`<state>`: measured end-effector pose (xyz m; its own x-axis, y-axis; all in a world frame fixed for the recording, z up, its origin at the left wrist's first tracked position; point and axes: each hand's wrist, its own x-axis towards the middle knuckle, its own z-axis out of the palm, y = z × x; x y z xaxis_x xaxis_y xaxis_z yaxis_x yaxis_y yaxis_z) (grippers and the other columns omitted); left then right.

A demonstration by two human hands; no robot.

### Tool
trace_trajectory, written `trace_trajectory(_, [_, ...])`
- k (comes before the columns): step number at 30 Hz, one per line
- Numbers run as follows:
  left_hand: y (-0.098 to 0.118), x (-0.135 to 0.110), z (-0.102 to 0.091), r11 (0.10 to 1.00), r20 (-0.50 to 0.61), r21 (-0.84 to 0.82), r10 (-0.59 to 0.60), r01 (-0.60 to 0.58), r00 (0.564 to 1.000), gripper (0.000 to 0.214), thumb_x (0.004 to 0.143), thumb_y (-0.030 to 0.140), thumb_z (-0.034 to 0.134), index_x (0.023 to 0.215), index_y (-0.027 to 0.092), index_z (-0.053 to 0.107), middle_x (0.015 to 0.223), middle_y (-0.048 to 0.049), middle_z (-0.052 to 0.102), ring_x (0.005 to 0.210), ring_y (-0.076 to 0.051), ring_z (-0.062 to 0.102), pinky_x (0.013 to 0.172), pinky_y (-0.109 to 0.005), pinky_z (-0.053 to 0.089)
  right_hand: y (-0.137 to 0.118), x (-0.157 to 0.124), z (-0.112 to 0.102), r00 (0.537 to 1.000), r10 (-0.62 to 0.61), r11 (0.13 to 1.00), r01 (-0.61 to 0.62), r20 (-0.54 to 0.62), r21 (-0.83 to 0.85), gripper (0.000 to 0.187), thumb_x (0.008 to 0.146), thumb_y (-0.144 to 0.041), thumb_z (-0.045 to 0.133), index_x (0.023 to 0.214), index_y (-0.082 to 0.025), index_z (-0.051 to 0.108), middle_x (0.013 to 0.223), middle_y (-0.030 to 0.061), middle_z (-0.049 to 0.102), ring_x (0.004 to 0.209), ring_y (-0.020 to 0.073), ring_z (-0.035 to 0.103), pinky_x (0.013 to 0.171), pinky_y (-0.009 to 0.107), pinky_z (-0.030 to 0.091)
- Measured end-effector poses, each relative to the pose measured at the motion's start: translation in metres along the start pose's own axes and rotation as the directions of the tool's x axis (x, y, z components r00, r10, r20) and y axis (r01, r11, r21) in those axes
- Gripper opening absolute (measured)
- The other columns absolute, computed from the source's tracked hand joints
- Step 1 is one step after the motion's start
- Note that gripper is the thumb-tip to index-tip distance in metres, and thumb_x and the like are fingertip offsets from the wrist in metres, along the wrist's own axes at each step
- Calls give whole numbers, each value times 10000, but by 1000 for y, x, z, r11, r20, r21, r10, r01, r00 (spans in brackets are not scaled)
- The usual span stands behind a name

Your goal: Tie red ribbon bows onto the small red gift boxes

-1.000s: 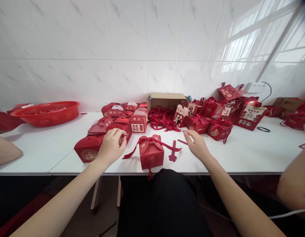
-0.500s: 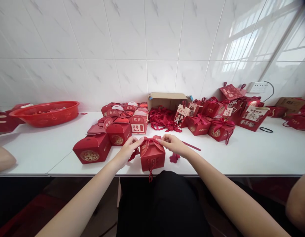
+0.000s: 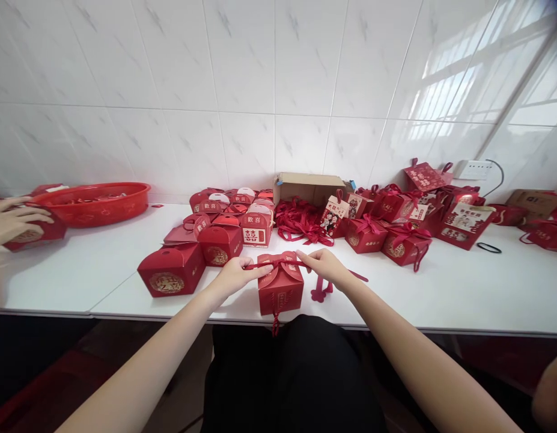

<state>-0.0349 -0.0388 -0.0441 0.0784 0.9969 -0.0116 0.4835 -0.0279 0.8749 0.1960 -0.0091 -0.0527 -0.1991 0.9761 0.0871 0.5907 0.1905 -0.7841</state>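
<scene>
A red gift box with gold print stands upright at the table's front edge, a twisted red cord hanging down its front. Across its top runs a red ribbon, knotted near the middle. My left hand is closed on the ribbon's left end, its thumb reaching over the box top. At the other side, my right hand pinches the right end, so the ribbon looks stretched between them. A loose dark red strap with a flower-shaped end lies right of the box.
Several red boxes stand to the left. An open cardboard box of ribbons sits behind. More boxes with bows fill the right side. Far left are a red basin and another person's hand on a box.
My hands have moved apart, drawing the ribbon out sideways over the box. At far left, the other person's hand and a red box have come further into view.
</scene>
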Motion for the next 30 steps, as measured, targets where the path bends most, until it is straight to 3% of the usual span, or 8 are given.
trace_trajectory(3, [-5,-2,-2,994,-102,98,-47,57,994,475,546,572,709,558,194,421,567,56,355,572,-122,349,548,-248,211,15,1,3,988,-44,994,27,-147,-110,571,793,-609,473,427,-190,349,410,-45,293,411,85,291,459,249,223])
trace_trajectory(6, [-7,-5,-3,988,-133,131,-60,77,989,507,554,621,669,522,202,385,545,54,324,563,-125,335,543,-252,197,26,0,5,973,-70,988,37,-219,-151,536,774,-572,520,443,-199,326,411,-41,329,418,97,319,459,251,212])
trace_trajectory(17, [-6,-6,-4,986,-237,145,-47,83,970,483,471,615,707,548,182,506,572,27,468,588,-154,430,552,-251,273,25,-9,2,932,-175,968,105,-316,-226,480,780,-518,523,462,-198,358,464,-9,458,482,126,380,518,264,254])
trace_trajectory(21, [-8,-8,-2,994,-181,77,-66,81,981,479,490,614,705,532,184,497,543,38,428,573,-139,394,550,-249,252,27,-10,5,934,-156,979,102,-320,-179,486,770,-514,526,450,-201,335,439,-15,415,472,122,351,515,266,242])
trace_trajectory(26, [-18,-9,7,984,-64,-147,-108,98,992,473,572,606,687,529,185,474,511,55,345,509,-98,273,507,-254,200,30,-13,5,958,-94,995,82,-272,-55,504,744,-534,550,444,-199,324,434,-30,375,468,108,348,503,251,245])
trace_trajectory(30, [-24,-6,15,976,-96,-189,-125,106,987,536,589,617,680,491,205,351,503,72,254,491,-87,218,488,-256,174,34,-12,6,994,-4,995,15,-112,94,563,712,-622,570,463,-199,293,419,-64,289,406,70,286,445,222,232])
